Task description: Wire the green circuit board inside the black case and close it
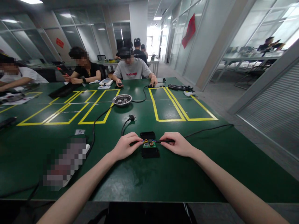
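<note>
A small green circuit board (149, 144) with copper coils sits between my hands, over the two black halves of a plastic case. The upper case half (147, 135) lies beyond the board and the lower half (150, 152) on the near side. My left hand (125, 146) pinches thin wires at the board's left end; blue and yellow show by the fingertips. A black power cord with a plug (132, 118) runs down behind this hand. My right hand (178, 143) is closed on a black cable (210, 128), whose wire end meets the board's right side.
A metal bowl (122, 100) holding small metal parts stands farther up the green table (126, 183). A power strip (67, 163), partly blurred out, lies left. Yellow tape (171, 120) marks rectangles. Across the table a person in a grey shirt (133, 68) handles small black things; others sit left.
</note>
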`<state>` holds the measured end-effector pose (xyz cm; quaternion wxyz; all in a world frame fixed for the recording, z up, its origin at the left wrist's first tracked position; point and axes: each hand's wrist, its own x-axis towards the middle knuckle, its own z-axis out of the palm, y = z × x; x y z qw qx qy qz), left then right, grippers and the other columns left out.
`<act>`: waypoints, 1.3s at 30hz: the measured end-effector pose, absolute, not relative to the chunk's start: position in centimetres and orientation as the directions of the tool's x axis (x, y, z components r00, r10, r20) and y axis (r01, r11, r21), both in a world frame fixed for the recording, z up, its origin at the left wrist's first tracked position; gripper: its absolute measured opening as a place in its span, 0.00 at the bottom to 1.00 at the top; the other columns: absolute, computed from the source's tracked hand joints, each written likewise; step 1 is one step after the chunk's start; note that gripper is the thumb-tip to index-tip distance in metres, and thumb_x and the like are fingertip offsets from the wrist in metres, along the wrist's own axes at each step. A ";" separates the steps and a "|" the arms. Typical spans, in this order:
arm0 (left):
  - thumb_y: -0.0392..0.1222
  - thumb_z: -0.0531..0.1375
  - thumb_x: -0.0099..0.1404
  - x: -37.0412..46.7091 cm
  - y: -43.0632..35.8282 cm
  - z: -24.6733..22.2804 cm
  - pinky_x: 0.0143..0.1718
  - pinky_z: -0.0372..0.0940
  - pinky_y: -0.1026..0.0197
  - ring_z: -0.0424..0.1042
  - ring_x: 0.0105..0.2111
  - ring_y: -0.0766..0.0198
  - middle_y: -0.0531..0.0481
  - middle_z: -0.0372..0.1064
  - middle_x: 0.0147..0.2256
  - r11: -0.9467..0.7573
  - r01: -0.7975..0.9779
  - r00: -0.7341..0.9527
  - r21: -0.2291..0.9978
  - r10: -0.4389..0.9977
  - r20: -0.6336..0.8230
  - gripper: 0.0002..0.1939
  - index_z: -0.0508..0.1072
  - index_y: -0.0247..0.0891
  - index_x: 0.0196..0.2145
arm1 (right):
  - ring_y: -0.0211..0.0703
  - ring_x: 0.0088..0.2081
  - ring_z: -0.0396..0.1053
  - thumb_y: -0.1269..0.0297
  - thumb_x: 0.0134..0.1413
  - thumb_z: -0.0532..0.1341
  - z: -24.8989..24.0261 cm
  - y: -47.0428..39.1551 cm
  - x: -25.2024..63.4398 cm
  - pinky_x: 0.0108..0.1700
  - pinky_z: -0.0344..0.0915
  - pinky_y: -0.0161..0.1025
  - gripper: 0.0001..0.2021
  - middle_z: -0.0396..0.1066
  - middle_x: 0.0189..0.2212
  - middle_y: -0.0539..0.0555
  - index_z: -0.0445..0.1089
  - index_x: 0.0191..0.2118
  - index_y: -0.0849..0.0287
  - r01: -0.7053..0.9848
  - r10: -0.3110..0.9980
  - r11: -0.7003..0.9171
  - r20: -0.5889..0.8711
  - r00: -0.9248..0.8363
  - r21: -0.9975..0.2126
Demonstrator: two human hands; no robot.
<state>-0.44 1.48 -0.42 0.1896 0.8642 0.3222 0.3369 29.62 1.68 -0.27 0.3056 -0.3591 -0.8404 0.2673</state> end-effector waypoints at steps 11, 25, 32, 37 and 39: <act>0.40 0.62 0.72 -0.4 0.8 -0.7 0.34 0.66 0.65 0.74 0.31 0.65 0.48 0.76 0.34 -0.666 0.444 0.646 0.599 0.702 0.301 0.08 0.81 0.37 0.39 | 0.38 0.28 0.69 0.66 0.61 0.63 -0.9 1.0 28.8 0.31 0.63 0.34 0.05 0.76 0.30 0.52 0.77 0.38 0.60 0.447 0.740 0.576 0.204 -0.641 -0.684; 0.41 0.60 0.73 -0.7 1.0 -0.7 0.40 0.71 0.62 0.77 0.35 0.61 0.45 0.80 0.36 -0.690 0.441 0.632 0.574 0.692 0.348 0.11 0.82 0.37 0.38 | 0.41 0.31 0.74 0.64 0.65 0.64 -1.3 0.9 28.0 0.35 0.67 0.36 0.08 0.78 0.31 0.55 0.78 0.35 0.59 0.458 0.709 0.671 0.323 -0.627 -0.583; 0.41 0.62 0.72 -0.8 1.3 -0.8 0.39 0.70 0.63 0.77 0.35 0.62 0.47 0.80 0.35 -0.680 0.444 0.624 0.584 0.702 0.343 0.08 0.81 0.38 0.38 | 0.40 0.30 0.74 0.67 0.61 0.65 -1.1 1.3 28.5 0.34 0.67 0.35 0.03 0.78 0.31 0.52 0.77 0.38 0.58 0.469 0.704 0.673 0.301 -0.643 -0.572; 0.39 0.61 0.72 -0.9 1.4 -0.8 0.42 0.70 0.62 0.77 0.38 0.61 0.46 0.80 0.37 -0.678 0.421 0.648 0.603 0.690 0.323 0.08 0.81 0.38 0.38 | 0.40 0.32 0.73 0.69 0.58 0.67 -1.0 1.4 28.8 0.35 0.65 0.34 0.02 0.75 0.34 0.53 0.74 0.34 0.58 0.435 0.631 0.744 0.320 -0.706 -0.507; 0.38 0.61 0.72 -0.9 1.5 -0.8 0.43 0.70 0.62 0.77 0.38 0.61 0.46 0.79 0.38 -0.675 0.419 0.656 0.607 0.687 0.312 0.08 0.80 0.38 0.37 | 0.40 0.31 0.71 0.64 0.56 0.71 -1.0 1.5 28.7 0.33 0.63 0.34 0.08 0.73 0.32 0.51 0.72 0.33 0.59 0.453 0.621 0.757 0.301 -0.724 -0.471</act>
